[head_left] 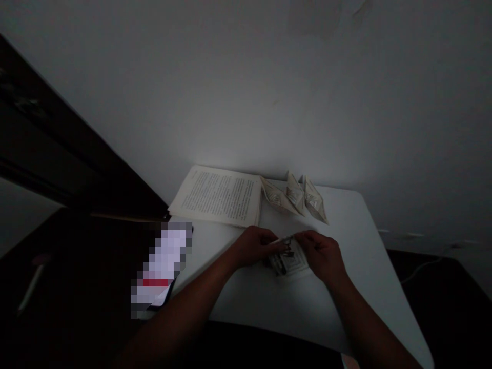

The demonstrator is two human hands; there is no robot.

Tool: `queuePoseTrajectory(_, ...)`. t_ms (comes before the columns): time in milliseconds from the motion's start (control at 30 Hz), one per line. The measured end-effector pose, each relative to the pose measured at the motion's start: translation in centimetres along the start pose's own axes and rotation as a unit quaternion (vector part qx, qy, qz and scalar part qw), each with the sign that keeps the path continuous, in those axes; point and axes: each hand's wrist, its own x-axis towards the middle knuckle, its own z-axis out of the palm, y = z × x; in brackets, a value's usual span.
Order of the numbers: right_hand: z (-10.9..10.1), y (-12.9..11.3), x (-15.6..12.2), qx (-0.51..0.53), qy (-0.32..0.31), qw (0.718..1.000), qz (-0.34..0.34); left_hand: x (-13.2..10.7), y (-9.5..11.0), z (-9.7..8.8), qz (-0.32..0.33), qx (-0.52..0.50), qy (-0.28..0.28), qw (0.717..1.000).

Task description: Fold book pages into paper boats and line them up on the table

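A folded piece of printed paper [294, 264] is held just over the white table by both hands. My left hand [255, 246] pinches its left upper edge, thumb lying across the top. My right hand [321, 253] grips the upper right edge between thumb and fingers. Text and a dark picture show on the paper's face. Beyond the hands, three folded paper boats stand in a row: the left boat [280, 197], the middle boat [295, 193] and the right boat [314, 201].
A stack of printed pages [217, 196] lies at the table's back left, touching the boats' side. A lit phone [163, 266], its screen blurred out, rests at the left edge. The white table [369, 277] stands against a wall [246, 92]. A pale cable [423, 265] runs at the right.
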Motion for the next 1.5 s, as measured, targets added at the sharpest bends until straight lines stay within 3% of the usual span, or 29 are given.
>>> queuePoseTrajectory(267, 0.1, 0.0, -0.4, -0.069, 0.063, 0.995, -0.023, -0.6, 0.4, 0.4, 0.056, -0.013, 0.014, 0.998)
queuePoseTrajectory(367, 0.1, -0.4, -0.5, -0.083, 0.070, 0.993, -0.046, -0.7, 0.7, 0.6, 0.057, -0.012, 0.002, 0.998)
queuePoseTrajectory(600, 0.2, -0.3, -0.5, -0.051, 0.113, 0.991, -0.047, -0.3, 0.0, 0.5, 0.024, -0.057, 0.048, 0.997)
queuePoseTrajectory(733, 0.4, 0.2, -0.3, 0.013, 0.106, 0.994, -0.006, -0.2, -0.1, 0.5, 0.035, -0.068, 0.066, 0.995)
queuePoseTrajectory(833, 0.5, 0.5, -0.1, 0.084, 0.105, 0.991, 0.025, -0.1, 0.0, 0.3, 0.040, -0.053, 0.116, 0.991)
queuePoseTrajectory(1000, 0.3, 1.0, 0.1, 0.262, 0.068, 0.962, 0.043, 0.3, -0.1, -0.2, 0.061, -0.108, 0.177, 0.976)
queuePoseTrajectory(1133, 0.3, 1.3, 0.1, 0.368, 0.033, 0.928, 0.051, 0.4, -0.3, -0.1, 0.057, -0.190, 0.149, 0.969)
queuePoseTrajectory(1333, 0.6, 0.4, -0.3, 0.329, -0.036, 0.943, 0.033, 0.5, -0.8, 0.3, 0.002, -0.253, 0.014, 0.967)
queuePoseTrajectory(1500, 0.7, 0.9, -0.3, 0.342, -0.101, 0.934, -0.014, 0.3, -0.9, 0.8, -0.049, -0.280, -0.069, 0.956)
